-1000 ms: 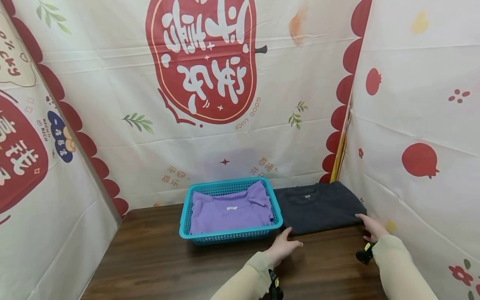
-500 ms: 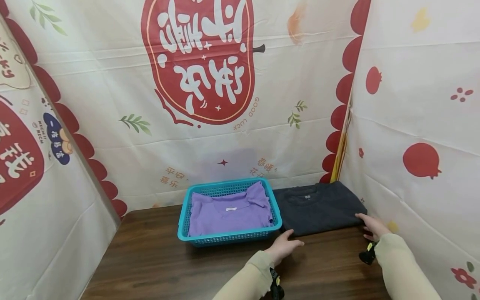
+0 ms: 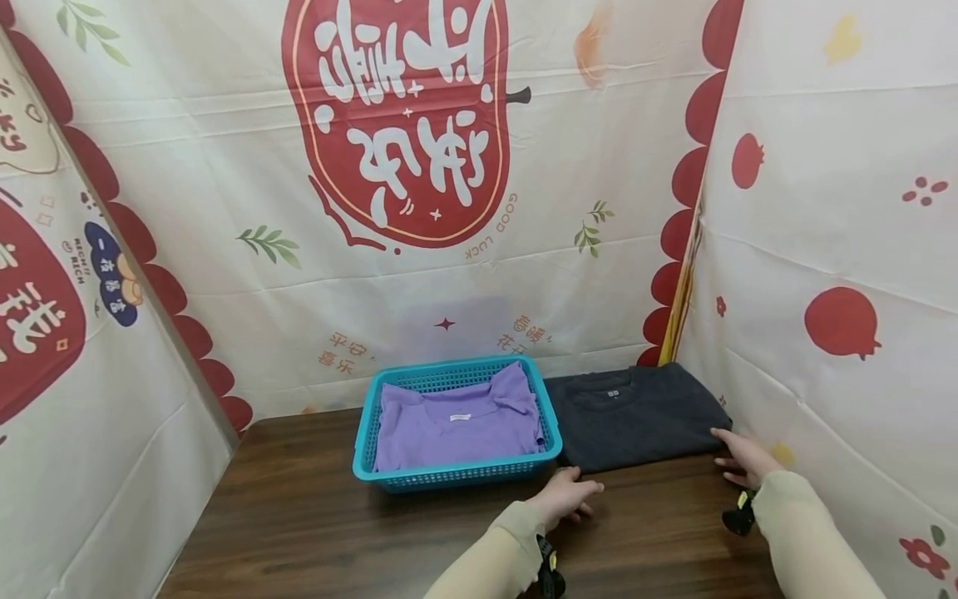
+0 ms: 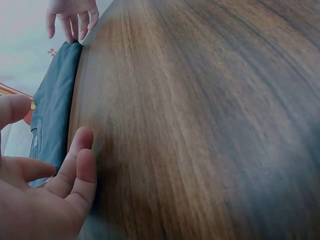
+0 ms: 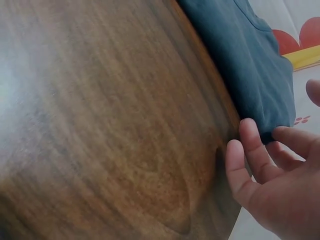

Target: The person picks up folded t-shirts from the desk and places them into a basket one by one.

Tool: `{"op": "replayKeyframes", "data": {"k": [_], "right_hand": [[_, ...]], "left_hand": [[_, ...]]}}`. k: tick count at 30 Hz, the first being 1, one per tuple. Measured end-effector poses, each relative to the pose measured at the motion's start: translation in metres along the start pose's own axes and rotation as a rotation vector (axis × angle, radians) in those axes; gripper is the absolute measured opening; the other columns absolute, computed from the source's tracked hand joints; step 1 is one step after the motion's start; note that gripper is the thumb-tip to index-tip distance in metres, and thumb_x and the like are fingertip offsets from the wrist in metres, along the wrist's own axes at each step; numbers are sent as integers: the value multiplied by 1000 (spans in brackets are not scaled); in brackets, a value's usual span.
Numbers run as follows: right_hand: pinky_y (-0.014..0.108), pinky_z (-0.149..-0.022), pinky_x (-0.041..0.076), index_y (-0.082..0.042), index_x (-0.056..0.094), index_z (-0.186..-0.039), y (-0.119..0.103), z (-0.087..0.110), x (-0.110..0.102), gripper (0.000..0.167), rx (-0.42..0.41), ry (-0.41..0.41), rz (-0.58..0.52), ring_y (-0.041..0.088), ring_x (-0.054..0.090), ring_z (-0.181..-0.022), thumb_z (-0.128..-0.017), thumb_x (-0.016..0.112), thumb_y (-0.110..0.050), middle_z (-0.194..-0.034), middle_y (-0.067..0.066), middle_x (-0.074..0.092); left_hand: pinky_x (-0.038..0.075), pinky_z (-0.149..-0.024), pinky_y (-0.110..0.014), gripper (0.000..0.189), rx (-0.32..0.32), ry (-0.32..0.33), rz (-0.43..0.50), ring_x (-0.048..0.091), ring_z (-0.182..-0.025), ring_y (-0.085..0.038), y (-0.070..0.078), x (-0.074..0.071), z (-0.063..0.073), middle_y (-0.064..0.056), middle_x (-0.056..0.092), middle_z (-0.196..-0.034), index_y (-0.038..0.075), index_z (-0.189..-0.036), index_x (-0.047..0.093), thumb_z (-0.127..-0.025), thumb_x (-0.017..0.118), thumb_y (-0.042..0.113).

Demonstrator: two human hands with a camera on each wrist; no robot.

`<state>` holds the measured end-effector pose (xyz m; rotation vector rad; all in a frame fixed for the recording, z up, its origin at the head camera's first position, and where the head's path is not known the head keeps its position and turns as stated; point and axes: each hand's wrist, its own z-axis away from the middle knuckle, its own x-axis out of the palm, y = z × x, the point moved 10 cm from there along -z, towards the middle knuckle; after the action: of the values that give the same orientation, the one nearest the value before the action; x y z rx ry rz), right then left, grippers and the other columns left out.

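A folded dark grey T-shirt [image 3: 636, 420] lies on the table to the right of a turquoise plastic basket [image 3: 550, 408]. My left hand [image 3: 563, 497] is at its near left corner, fingers loosely bent and thumb apart from them. At the near right corner, my right hand [image 3: 748, 459] touches the cloth with its fingertips. In the right wrist view the fingers [image 5: 252, 145] lie along the shirt's folded corner [image 5: 250, 75], the thumb raised away from it. Inside the basket sits a folded purple top [image 3: 464, 433] with its neckline and a small white label facing up.
The dark brown wooden table [image 3: 314, 516] backs onto a white printed cloth [image 3: 224, 233] with red patterns. Another printed cloth [image 3: 838, 249] hangs close beside the right forearm. A yellow strip [image 3: 677, 312] shows in the corner behind the shirt.
My left hand has shifted slightly back from the T-shirt's corner, its fingers bending a little more. The right hand stays at its corner. The T-shirt and basket have not visibly moved on the table.
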<state>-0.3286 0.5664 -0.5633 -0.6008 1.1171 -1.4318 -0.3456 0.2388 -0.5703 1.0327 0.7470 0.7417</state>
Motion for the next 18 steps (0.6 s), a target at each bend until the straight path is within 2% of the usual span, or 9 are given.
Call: {"op": "replayKeyframes", "data": {"k": [2, 6, 12, 16, 18], "right_hand": [[29, -74, 54, 7, -9, -150, 1, 4, 0, 91, 2, 5, -22, 8, 62, -75, -98, 42, -49, -151, 34, -4], [28, -74, 54, 7, -12, -149, 3, 12, 2, 91, -14, -11, -39, 6, 63, -75, -99, 40, -49, -152, 34, -10], [29, -75, 53, 4, -11, -150, 11, 21, -1, 88, -43, -57, -45, 4, 62, -76, -100, 36, -51, -154, 27, -18], [29, -76, 53, 6, -5, -151, 21, 34, -4, 87, -46, -48, -93, 5, 62, -77, -99, 37, -51, -156, 24, -10], [30, -76, 53, 9, 0, -150, 26, 41, -7, 86, -44, -44, -116, 6, 63, -77, -99, 37, -50, -154, 25, 3]], "left_hand": [[52, -64, -37, 68, -5, -1, 15, 67, -78, -25, -1, 0, 2, -20, 45, -142, -7, -143, 39, -90, 67, 24], [54, -59, -34, 67, -9, -6, 50, 67, -74, -23, -4, -5, 8, -18, 50, -138, -6, -143, 40, -89, 67, 23], [51, -52, -26, 65, -12, -72, 104, 65, -65, -16, -10, -6, 17, -14, 58, -125, -6, -142, 40, -90, 66, 23], [50, -50, -23, 62, -20, -109, 112, 64, -61, -14, -15, -3, 27, -12, 62, -117, -6, -140, 43, -90, 66, 23], [50, -50, -23, 60, -23, -127, 110, 64, -61, -13, -17, 0, 34, -13, 63, -117, -7, -138, 45, -90, 66, 22]]}}
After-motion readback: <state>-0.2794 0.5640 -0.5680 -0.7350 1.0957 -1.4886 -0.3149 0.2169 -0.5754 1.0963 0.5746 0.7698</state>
